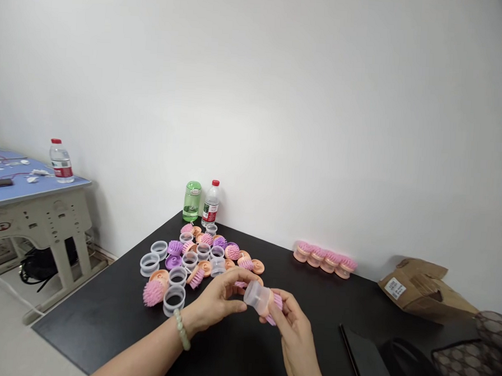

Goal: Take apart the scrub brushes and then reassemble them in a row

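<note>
My right hand [296,330] grips a small round brush [275,308] with pink bristles and a peach base, its bristles turned to the right. A clear plastic ring [257,296] sits against the peach base, its open end facing left. Around that open end curve the thumb and forefinger of my left hand [220,301], which wears a bead bracelet. Left of my hands lie loose clear rings [174,299], pink brush heads [155,292], purple brush heads [175,247] and peach discs [257,266], mixed together on the black table [113,321].
Several pink-and-peach brushes [323,259] stand in a row by the wall. A green bottle [192,200] and a red-capped water bottle [211,204] stand behind the pile. At right are an opened brown package [431,290], a dark flat object [366,357] and a patterned mesh item [464,362].
</note>
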`<state>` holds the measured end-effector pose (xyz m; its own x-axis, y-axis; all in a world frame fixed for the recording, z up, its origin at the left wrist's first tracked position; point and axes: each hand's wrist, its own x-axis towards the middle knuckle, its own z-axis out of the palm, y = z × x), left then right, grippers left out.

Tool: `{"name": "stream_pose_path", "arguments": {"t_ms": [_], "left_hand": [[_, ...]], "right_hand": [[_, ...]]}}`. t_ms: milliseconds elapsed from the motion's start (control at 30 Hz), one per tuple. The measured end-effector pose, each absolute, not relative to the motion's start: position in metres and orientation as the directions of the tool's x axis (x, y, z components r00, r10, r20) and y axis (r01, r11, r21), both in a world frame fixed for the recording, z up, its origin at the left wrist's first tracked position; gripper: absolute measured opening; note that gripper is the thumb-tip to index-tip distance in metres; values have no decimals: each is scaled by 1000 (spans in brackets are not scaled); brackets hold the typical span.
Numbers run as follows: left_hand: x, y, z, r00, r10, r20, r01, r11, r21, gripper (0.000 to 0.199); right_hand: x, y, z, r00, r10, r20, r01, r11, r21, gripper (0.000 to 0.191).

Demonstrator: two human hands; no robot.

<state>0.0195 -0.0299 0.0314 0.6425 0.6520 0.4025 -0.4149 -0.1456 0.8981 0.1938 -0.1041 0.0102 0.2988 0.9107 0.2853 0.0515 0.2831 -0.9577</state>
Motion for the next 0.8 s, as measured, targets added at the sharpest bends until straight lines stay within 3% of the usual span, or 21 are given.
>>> {"name": "stream_pose_path", "arguments": {"t_ms": [100,233,500,800], "left_hand": [[18,-30,31,636,683,359,-426,-78,901,67],[19,-32,26,596,755,273,-320,-89,943,49],[19,-27,26,575,731,367,-314,-217,924,51],[26,-32,22,658,720,220,-379,64,923,49]], "right_hand": [[193,-105,12,303,907,294,54,291,-955,39],[192,-105,10,292,907,303,63,298,-952,40],[192,-105,6,231,914,332,95,319,-943,37],[187,-104,4,236,905,353,54,350,-935,37]]}}
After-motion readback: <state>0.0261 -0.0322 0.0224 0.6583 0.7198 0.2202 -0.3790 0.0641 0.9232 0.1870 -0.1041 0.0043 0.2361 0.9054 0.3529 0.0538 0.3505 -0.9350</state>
